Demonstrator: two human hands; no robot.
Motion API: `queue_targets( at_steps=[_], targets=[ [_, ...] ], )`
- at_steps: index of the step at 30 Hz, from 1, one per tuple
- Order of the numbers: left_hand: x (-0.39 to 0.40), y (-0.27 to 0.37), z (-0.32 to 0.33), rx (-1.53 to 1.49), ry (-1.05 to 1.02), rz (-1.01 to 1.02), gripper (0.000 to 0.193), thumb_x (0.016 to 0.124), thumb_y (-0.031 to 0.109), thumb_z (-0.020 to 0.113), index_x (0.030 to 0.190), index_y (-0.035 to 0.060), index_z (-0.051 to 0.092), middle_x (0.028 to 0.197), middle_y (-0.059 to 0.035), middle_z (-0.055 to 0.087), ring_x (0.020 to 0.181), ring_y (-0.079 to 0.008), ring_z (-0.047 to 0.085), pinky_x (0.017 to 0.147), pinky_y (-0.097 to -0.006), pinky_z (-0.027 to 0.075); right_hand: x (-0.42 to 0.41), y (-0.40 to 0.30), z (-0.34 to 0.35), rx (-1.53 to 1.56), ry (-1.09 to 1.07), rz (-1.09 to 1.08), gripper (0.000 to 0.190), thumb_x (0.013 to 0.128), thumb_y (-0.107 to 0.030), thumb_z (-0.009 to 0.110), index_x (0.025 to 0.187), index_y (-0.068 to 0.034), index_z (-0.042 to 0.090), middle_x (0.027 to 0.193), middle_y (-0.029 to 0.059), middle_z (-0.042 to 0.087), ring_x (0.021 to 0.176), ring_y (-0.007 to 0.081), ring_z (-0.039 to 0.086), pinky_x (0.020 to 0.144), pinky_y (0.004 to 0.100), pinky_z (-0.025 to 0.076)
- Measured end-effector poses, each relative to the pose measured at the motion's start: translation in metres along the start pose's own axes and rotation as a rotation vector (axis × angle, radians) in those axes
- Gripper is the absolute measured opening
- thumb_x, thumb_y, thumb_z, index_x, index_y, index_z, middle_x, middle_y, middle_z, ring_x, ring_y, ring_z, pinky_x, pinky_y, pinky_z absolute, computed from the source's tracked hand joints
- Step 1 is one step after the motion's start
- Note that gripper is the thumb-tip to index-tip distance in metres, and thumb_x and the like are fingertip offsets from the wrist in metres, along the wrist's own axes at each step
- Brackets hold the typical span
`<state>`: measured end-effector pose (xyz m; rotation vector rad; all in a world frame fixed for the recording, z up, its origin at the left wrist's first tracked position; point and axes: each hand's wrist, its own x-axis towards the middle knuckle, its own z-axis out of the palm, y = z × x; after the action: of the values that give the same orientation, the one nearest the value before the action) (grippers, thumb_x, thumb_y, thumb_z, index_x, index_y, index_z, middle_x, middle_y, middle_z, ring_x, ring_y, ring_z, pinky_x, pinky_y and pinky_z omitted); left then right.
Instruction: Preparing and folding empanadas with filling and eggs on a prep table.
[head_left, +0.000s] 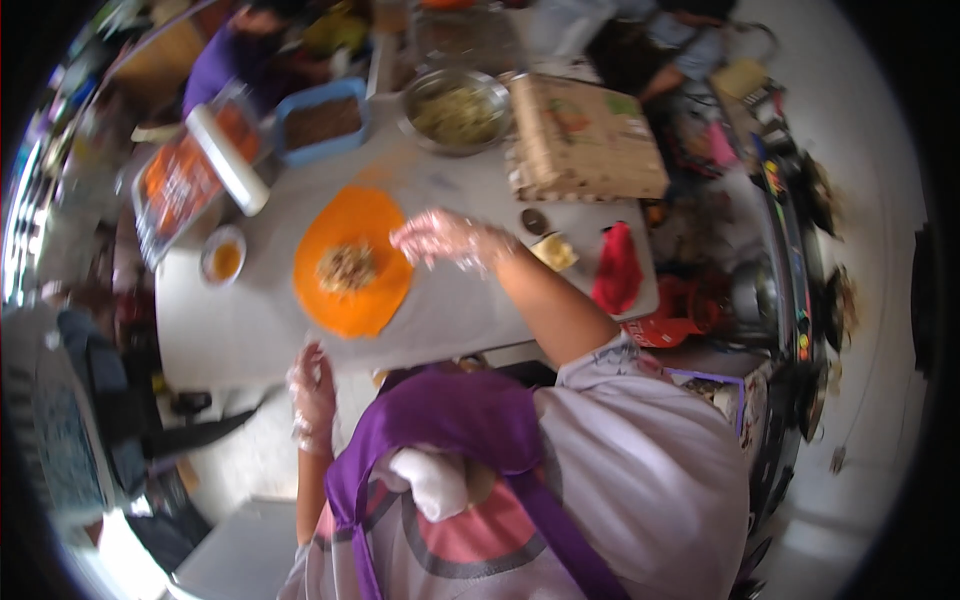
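Observation:
A flat orange sheet of dough (360, 307) lies on the table, with a small mound of pale, shredded filling (347, 268) near its middle. My right hand (442, 236), in a clear plastic glove, hovers by the sheet's right edge. Its fingers are loosely bent and slightly apart, with nothing seen in them; whether the fingertips touch the dough is unclear. Gloved the same way, my left hand (311, 386) is just off the table's front edge, below the sheet. It has its fingers parted and holds nothing visible.
A small bowl of yellow liquid (225, 259) stands left, near a plastic-covered tray of orange pieces (184, 180) with a white roll (229, 161) on it. Behind are a blue tub (367, 112), a steel bowl (420, 142) and a cardboard box (600, 142). Red cloth (617, 270) lies right. People work across the table.

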<state>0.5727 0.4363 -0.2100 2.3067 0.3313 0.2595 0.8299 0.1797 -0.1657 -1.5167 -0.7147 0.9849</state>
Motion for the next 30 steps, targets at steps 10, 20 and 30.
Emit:
queue_targets(
  at_steps=[10, 20, 30],
  targets=[
    [0.032, 0.063, 0.042, -0.087, -0.13, 0.149, 0.021, 0.09, 0.008, 0.053, 0.109, 0.0005, 0.055, 0.099, -0.0166, 0.06, 0.089, -0.0298, 0.059, 0.08, -0.0378, 0.047, -0.298, 0.098, -0.096, -0.675, 1.344, 0.554, 0.051, 0.089, -0.047, 0.049, 0.093, 0.002, 0.062, 0.098, 0.0228, 0.063, 0.089, 0.0367, 0.061, 0.081, 0.0433, 0.047],
    [0.028, 0.162, 0.123, -0.006, -0.367, 0.423, 0.021, 0.084, 0.006, 0.057, 0.105, 0.0042, 0.06, 0.097, -0.0152, 0.063, 0.085, -0.0314, 0.061, 0.075, -0.04, 0.048, -0.293, 0.15, -0.079, -1.114, 1.382, 0.725, 0.061, 0.089, -0.051, 0.044, 0.13, -0.005, 0.046, 0.134, 0.0146, 0.045, 0.125, 0.0312, 0.041, 0.104, 0.047, 0.03],
    [0.046, 0.252, 0.209, -0.141, -0.697, 0.766, 0.024, 0.084, 0.01, 0.058, 0.107, 0.0039, 0.059, 0.099, -0.0183, 0.064, 0.088, -0.0337, 0.062, 0.077, -0.0406, 0.049, -0.309, 0.163, -0.046, -1.19, 1.311, 0.61, 0.076, 0.082, -0.048, 0.057, 0.136, 0.002, 0.04, 0.14, 0.0163, 0.042, 0.132, 0.0295, 0.036, 0.111, 0.0428, 0.022]
  ],
)
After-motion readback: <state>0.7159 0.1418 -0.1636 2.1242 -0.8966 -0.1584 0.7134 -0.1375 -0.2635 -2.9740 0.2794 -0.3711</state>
